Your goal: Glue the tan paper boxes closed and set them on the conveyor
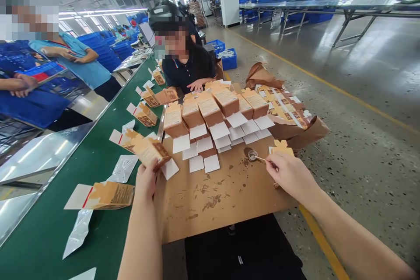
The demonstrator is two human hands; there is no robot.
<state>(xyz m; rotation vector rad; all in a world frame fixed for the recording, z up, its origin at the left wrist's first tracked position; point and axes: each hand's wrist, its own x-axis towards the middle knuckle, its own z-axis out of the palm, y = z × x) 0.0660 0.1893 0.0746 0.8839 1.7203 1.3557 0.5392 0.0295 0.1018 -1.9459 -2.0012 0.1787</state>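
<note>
Your left hand (147, 179) is closed around the near side of a printed carton (152, 153), held at the left edge of the cardboard-topped worktop (236, 197). The carton is tilted, its white end flap (171, 169) standing free toward the near right. Your right hand (290, 173) pinches a thin stick (261, 158) between thumb and fingers; its far end is at a small clear dish (252, 155) on the right of the worktop. Whether the tip is wet, you cannot be told from this view. Partly behind that hand is another carton (280, 148).

Progress, as judged: work is partway. On the far side of the worktop you have a stack of cartons (208, 107), formed into boxes, white flaps projecting toward you and unclosed; these appear to be left to handle. On the green belt (98, 232) to your left lie more cartons, the nearest (113, 194) with its flap out and a red strip showing, and silver pouches (124, 167) beside them. These may be further along; that is not certain. No carton near you shows its white flap shut.
</note>
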